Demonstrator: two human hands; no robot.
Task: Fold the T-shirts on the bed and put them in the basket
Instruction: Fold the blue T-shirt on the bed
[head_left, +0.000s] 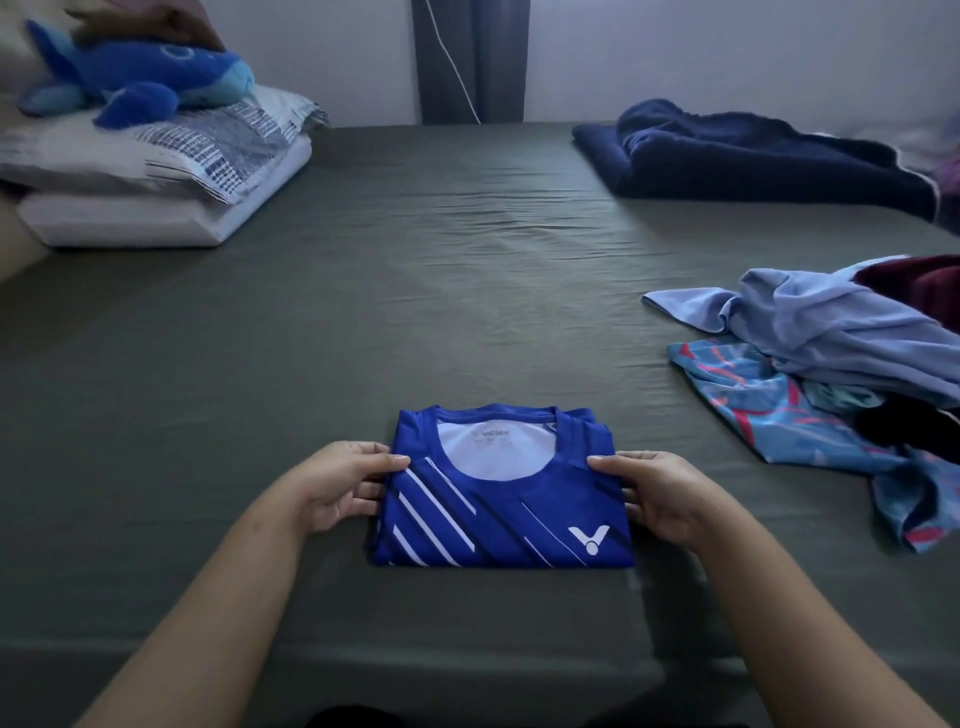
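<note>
A blue T-shirt (501, 501) with white diagonal stripes and a white logo lies folded into a neat rectangle near the front edge of the bed (415, 291), collar facing away from me. My left hand (345, 483) grips its left edge, thumb on top and fingers tucked under. On the opposite edge my right hand (657, 493) holds it the same way. A heap of unfolded shirts lies at the right: a light blue one (841, 332) on top of a patterned turquoise and pink one (769, 415). No basket is in view.
Stacked pillows (156, 176) with a blue plush toy (140, 78) sit at the back left. A dark navy blanket (753, 156) lies at the back right. Dark red cloth (924, 286) shows at the right edge. A grey curtain and white cable hang behind the bed.
</note>
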